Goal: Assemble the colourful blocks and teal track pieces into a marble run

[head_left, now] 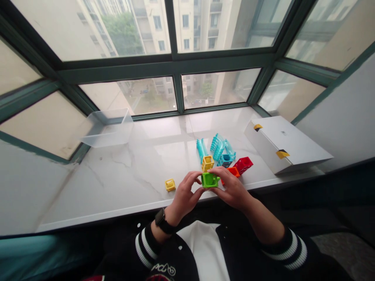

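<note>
Both of my hands hold a green hollow cube (209, 180) just above the front edge of the white marble sill (140, 164). My left hand (184, 195) pinches its left side and my right hand (231, 187) grips its right side. Behind it sits a yellow cube (208, 162). An orange cube (233, 171) is partly hidden by my right hand. A red cube (243, 164), a blue cube (225, 159) and turquoise curved track pieces (218, 146) lie further back. A small yellow cube (170, 184) sits alone to the left.
A clear plastic tub (108, 128) stands at the back left of the sill. A white flat box (285, 144) with yellow tape lies at the right. Windows surround the sill on three sides.
</note>
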The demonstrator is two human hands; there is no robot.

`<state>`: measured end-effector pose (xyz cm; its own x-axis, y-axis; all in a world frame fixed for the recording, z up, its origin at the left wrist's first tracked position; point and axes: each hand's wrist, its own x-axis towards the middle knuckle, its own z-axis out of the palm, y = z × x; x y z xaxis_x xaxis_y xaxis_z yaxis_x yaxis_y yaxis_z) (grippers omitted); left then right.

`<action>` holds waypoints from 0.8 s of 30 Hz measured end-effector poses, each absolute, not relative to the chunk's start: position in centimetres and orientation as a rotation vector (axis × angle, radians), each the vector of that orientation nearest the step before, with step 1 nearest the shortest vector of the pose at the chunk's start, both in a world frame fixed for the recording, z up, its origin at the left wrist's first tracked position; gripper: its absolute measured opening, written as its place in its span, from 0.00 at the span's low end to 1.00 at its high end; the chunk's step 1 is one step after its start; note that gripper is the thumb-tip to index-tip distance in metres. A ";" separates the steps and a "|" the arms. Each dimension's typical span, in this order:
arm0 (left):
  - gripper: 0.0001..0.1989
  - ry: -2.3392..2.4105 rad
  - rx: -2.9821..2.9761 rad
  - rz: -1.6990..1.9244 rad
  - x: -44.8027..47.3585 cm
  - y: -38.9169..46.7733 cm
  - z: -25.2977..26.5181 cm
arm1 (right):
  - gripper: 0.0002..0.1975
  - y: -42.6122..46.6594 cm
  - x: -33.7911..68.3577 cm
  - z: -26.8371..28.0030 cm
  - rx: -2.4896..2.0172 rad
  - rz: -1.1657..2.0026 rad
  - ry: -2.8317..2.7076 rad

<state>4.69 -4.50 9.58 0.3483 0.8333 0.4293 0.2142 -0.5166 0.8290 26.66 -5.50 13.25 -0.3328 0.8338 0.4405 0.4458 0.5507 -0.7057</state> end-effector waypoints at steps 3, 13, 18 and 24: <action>0.23 0.942 1.948 1.200 5.1 -4.0 9.6 | 0.26 -5.4 26.8 13.2 -1.070 0.526 -1.923; 0.22 0.910 2.034 1.250 7.0 -2.1 10.6 | 0.27 -5.0 27.4 13.3 -1.159 0.445 -1.839; 0.22 0.894 2.066 1.232 7.8 -1.5 10.5 | 0.27 -4.9 27.8 13.5 -1.159 0.412 -1.792; 0.27 0.973 2.027 1.130 7.7 -1.3 9.0 | 0.28 -4.8 28.9 13.4 -1.253 0.384 -1.734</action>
<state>7.72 -1.27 8.99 0.3640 0.8267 0.4290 0.3010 -0.5403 0.7858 28.91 -4.77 13.44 -0.0465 0.8661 0.4977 0.5749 0.4306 -0.6957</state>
